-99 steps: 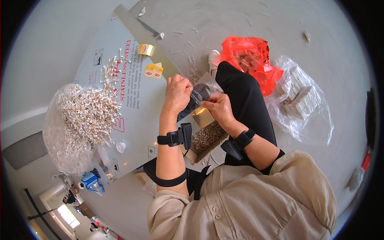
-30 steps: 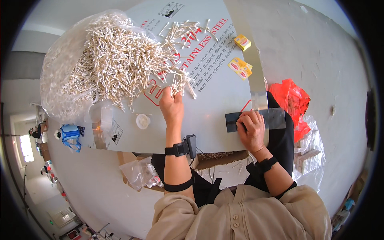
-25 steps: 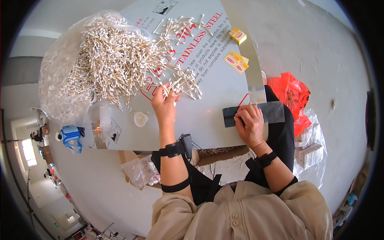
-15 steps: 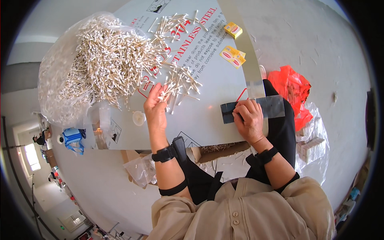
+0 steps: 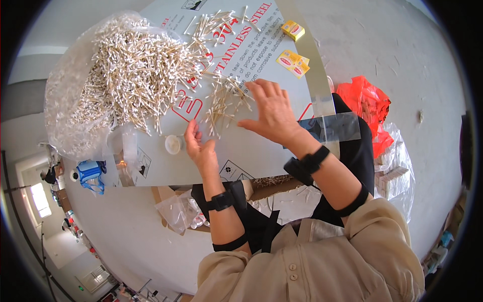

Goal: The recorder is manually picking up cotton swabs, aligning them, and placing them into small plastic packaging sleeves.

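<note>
A loose cluster of cotton swabs lies on the film-covered steel tabletop, between my two hands. At its right side my right hand is open, thumb spread from the fingers, nothing in it. My left hand stays at the near left of the cluster, thumb apart from the bent fingers, with nothing seen in it. Just left of it stands a small round white tub. A big heap of swabs spills from a clear plastic bag farther left. My right forearm partly covers a dark flat strip.
Yellow printed cards and a small yellow box lie near the right table edge. A clear plastic strip overhangs that edge. Beyond it are a red plastic bag and a bag of white packs. A cardboard box sits below the table.
My right hand has left the dark strip, moved left and away from me to the swab cluster, and opened. My left hand has drawn back slightly from the swabs, its fingers now off them.
</note>
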`<state>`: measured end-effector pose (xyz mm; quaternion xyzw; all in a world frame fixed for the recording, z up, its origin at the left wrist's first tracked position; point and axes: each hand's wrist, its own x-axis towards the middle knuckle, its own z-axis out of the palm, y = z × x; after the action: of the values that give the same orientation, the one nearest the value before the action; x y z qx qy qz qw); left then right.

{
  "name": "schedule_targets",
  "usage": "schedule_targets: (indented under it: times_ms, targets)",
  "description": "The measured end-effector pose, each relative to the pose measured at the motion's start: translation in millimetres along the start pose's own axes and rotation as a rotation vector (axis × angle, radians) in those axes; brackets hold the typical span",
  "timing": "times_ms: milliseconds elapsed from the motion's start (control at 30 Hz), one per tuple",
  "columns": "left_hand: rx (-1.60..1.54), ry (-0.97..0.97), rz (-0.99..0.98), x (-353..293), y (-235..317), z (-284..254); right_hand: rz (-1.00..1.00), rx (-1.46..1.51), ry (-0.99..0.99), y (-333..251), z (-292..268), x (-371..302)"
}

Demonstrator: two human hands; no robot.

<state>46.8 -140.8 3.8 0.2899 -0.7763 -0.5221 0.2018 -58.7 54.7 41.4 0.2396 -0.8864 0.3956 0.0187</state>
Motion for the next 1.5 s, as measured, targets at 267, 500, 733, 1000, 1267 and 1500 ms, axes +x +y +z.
schedule_targets:
  times_ms: [267, 500, 733, 1000, 1267, 1500]
  targets:
    - [0.255, -0.016, 0.254, -11.2, 9.4, 15.2, -0.201, -0.122, 0.104, 23.3, 35.5, -5.2]
    - [0.230, -0.011, 0.269, -14.1, 6.3, 12.4, -0.213, -0.017, 0.092, 35.7, -3.8, -35.8]
    - [0.266, 0.035, 0.331, 1.0, 23.3, 16.9, -0.135, -0.008, 0.014, 29.8, -14.8, -54.2]
    - [-0.027, 0.009, 0.082, 26.3, 19.2, 23.3, -0.135, -0.070, -0.072, 25.7, -14.7, -51.4]
    - [-0.328, -0.139, -0.113, -12.9, 50.3, -20.7, -0.072, -0.034, 0.032, 29.5, -14.3, -51.4]
    - [-0.135, -0.409, -0.261, -52.8, 49.0, -27.5, -0.072, -0.017, 0.021, 30.0, -13.5, -52.1]
